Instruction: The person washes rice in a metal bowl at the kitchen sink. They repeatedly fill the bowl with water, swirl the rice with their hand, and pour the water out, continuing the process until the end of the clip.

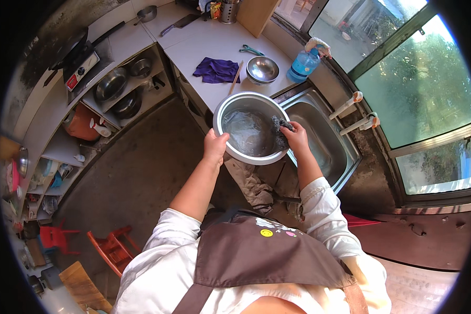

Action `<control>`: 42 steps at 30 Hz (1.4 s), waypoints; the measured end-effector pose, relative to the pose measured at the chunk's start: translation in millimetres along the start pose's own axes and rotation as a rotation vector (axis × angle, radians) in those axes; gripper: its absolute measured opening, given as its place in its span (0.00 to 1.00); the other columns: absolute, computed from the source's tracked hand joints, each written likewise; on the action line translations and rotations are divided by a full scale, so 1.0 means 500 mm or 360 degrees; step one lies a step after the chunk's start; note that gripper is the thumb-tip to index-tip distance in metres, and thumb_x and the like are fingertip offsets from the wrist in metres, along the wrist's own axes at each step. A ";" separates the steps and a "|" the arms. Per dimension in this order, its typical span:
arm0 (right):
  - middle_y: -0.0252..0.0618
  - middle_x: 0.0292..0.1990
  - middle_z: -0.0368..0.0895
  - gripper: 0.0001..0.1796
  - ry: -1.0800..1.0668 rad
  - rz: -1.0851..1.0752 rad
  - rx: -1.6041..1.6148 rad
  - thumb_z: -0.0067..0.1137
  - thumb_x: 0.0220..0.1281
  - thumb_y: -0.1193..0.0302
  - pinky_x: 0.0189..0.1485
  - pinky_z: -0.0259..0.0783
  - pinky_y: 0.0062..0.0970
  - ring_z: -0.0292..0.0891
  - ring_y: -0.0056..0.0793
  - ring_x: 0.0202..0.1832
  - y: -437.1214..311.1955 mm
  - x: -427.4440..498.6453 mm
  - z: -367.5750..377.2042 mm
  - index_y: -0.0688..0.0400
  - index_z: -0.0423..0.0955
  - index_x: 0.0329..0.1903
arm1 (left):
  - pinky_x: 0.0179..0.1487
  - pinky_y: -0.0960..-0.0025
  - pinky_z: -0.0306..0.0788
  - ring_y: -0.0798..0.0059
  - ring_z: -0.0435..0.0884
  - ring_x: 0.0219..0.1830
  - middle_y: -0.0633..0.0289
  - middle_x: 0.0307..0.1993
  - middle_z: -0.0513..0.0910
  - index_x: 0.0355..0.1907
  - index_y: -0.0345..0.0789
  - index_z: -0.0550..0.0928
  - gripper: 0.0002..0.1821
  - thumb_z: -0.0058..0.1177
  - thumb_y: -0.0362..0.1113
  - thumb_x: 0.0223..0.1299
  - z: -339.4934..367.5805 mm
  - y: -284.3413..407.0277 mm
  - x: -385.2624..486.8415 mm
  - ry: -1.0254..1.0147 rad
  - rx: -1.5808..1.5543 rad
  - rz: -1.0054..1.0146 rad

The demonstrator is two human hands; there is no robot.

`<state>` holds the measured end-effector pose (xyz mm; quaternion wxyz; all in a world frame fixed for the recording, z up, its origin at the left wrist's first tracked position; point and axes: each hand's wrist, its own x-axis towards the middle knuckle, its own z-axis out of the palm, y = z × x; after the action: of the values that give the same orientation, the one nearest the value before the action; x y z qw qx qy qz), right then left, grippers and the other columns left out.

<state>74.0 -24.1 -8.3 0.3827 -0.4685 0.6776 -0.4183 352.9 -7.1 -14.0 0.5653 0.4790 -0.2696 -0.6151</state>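
A round metal pot (246, 157) with a wide pale rim is held up between my hands, over the counter corner and the near edge of the steel sink (318, 131). What looks like a little water lies in its bottom. My left hand (215, 147) grips the rim at the left, thumb on top. In my right hand (297, 138) is a dark grey steel-wool scourer (278, 133), pressed to the pot's right inner wall. Just beyond the pot, stacked metal bowls (262, 70), wooden chopsticks (236, 78) and a purple cloth (217, 70) lie on the white counter.
A blue plastic bottle (304, 64) with a rag on top stands behind the sink, near two pipes (347, 105). Farther off on the counter lie a green-handled tool (251, 50) and a cleaver (180, 24). Red chairs (114, 245) stand on the floor at lower left.
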 end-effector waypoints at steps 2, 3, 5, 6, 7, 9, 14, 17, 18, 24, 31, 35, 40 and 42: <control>0.38 0.35 0.83 0.19 -0.0081 0.0017 0.0132 0.65 0.56 0.73 0.38 0.74 0.21 0.79 0.22 0.34 -0.044 0.010 0.062 0.67 0.74 0.49 | 0.43 0.71 0.73 0.76 0.79 0.37 0.61 0.37 0.81 0.42 0.30 0.76 0.13 0.51 0.23 0.50 -0.041 0.044 0.031 0.0028 0.0056 0.0028; 0.38 0.36 0.83 0.19 -0.0117 0.0019 0.0191 0.66 0.56 0.73 0.38 0.74 0.21 0.79 0.22 0.35 -0.063 0.014 0.090 0.67 0.74 0.49 | 0.43 0.71 0.73 0.76 0.79 0.37 0.61 0.37 0.82 0.42 0.30 0.76 0.13 0.52 0.24 0.50 -0.063 0.055 0.049 0.0033 0.0071 0.0069; 0.39 0.33 0.83 0.21 -0.0038 -0.0029 0.0114 0.68 0.53 0.69 0.36 0.73 0.23 0.79 0.22 0.33 -0.059 0.042 0.122 0.67 0.76 0.47 | 0.43 0.70 0.73 0.75 0.79 0.37 0.61 0.36 0.82 0.42 0.30 0.77 0.14 0.52 0.24 0.50 -0.086 0.067 0.081 0.0051 0.0081 0.0071; 0.39 0.34 0.83 0.21 -0.0042 -0.0023 0.0007 0.67 0.54 0.69 0.37 0.73 0.22 0.79 0.22 0.34 -0.071 0.052 0.144 0.67 0.75 0.48 | 0.44 0.70 0.73 0.74 0.79 0.37 0.61 0.36 0.81 0.42 0.30 0.77 0.14 0.52 0.24 0.49 -0.101 0.078 0.094 0.0057 0.0084 0.0068; 0.38 0.36 0.83 0.21 -0.0045 -0.0019 -0.0102 0.67 0.55 0.70 0.38 0.73 0.21 0.79 0.21 0.35 -0.079 0.063 0.158 0.67 0.74 0.50 | 0.44 0.69 0.73 0.74 0.79 0.37 0.60 0.36 0.81 0.42 0.30 0.77 0.14 0.53 0.25 0.49 -0.112 0.085 0.105 0.0060 0.0084 0.0064; 0.38 0.34 0.83 0.23 -0.0073 -0.0027 -0.0063 0.68 0.54 0.70 0.36 0.73 0.21 0.79 0.22 0.33 -0.082 0.082 0.172 0.68 0.74 0.50 | 0.46 0.69 0.72 0.73 0.79 0.39 0.60 0.37 0.81 0.42 0.31 0.77 0.14 0.54 0.25 0.48 -0.125 0.078 0.124 0.0089 0.0048 -0.0031; 0.42 0.32 0.84 0.23 0.0013 -0.0077 -0.0294 0.69 0.50 0.65 0.38 0.74 0.26 0.80 0.27 0.33 -0.054 0.143 0.175 0.65 0.78 0.47 | 0.48 0.69 0.71 0.74 0.78 0.40 0.61 0.38 0.81 0.43 0.31 0.76 0.15 0.54 0.25 0.48 -0.124 0.030 0.178 -0.0001 -0.0047 -0.0085; 0.50 0.34 0.84 0.23 0.0129 -0.0202 -0.0461 0.69 0.47 0.61 0.44 0.74 0.34 0.82 0.40 0.38 -0.061 0.156 0.165 0.62 0.80 0.44 | 0.48 0.70 0.70 0.75 0.78 0.39 0.62 0.38 0.81 0.43 0.31 0.76 0.14 0.53 0.24 0.51 -0.112 0.000 0.206 -0.0086 -0.0041 -0.0111; 0.50 0.34 0.84 0.22 0.0124 -0.0195 -0.0508 0.69 0.47 0.61 0.45 0.74 0.34 0.82 0.42 0.38 -0.056 0.160 0.154 0.62 0.80 0.44 | 0.48 0.70 0.71 0.75 0.78 0.39 0.62 0.38 0.81 0.43 0.31 0.76 0.14 0.54 0.24 0.52 -0.096 0.001 0.215 -0.0101 -0.0033 -0.0130; 0.53 0.37 0.82 0.22 -0.0026 -0.0164 -0.0657 0.68 0.48 0.61 0.46 0.74 0.39 0.79 0.48 0.40 -0.092 0.195 0.137 0.58 0.80 0.45 | 0.47 0.71 0.71 0.76 0.79 0.39 0.62 0.38 0.81 0.43 0.31 0.76 0.11 0.57 0.29 0.57 -0.075 0.000 0.269 -0.0099 0.0154 -0.0156; 0.55 0.46 0.74 0.22 0.0077 -0.0142 -0.0975 0.67 0.50 0.59 0.52 0.72 0.40 0.74 0.52 0.49 -0.099 0.208 0.149 0.54 0.80 0.48 | 0.59 0.58 0.65 0.54 0.73 0.53 0.48 0.49 0.75 0.52 0.28 0.70 0.28 0.62 0.44 0.55 -0.034 0.080 0.336 0.0404 0.2035 0.0820; 0.51 0.47 0.75 0.21 0.0223 -0.0153 -0.0906 0.66 0.52 0.61 0.51 0.72 0.39 0.75 0.50 0.47 -0.099 0.195 0.165 0.56 0.79 0.48 | 0.53 0.62 0.71 0.59 0.77 0.47 0.49 0.44 0.78 0.49 0.28 0.72 0.26 0.61 0.46 0.57 0.038 0.164 0.482 -0.0057 0.1736 0.0864; 0.50 0.49 0.73 0.20 0.0352 -0.0046 -0.0862 0.69 0.48 0.62 0.48 0.74 0.40 0.76 0.50 0.46 -0.100 0.190 0.178 0.54 0.79 0.46 | 0.52 0.62 0.74 0.55 0.80 0.49 0.44 0.46 0.80 0.51 0.24 0.73 0.33 0.60 0.52 0.55 0.204 0.140 0.655 -0.0599 0.1882 0.0287; 0.50 0.50 0.73 0.20 0.0339 -0.0030 -0.0897 0.69 0.49 0.62 0.49 0.74 0.40 0.76 0.50 0.46 -0.095 0.191 0.174 0.54 0.79 0.46 | 0.55 0.62 0.73 0.51 0.79 0.53 0.40 0.50 0.79 0.53 0.23 0.73 0.36 0.60 0.53 0.54 0.259 0.102 0.710 -0.0762 0.2180 0.0223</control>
<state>142.6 -143.3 -7.3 0.1604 -0.5160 0.7989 -0.2641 294.2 -384.0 -19.3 0.1021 0.5592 -0.7404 -0.3587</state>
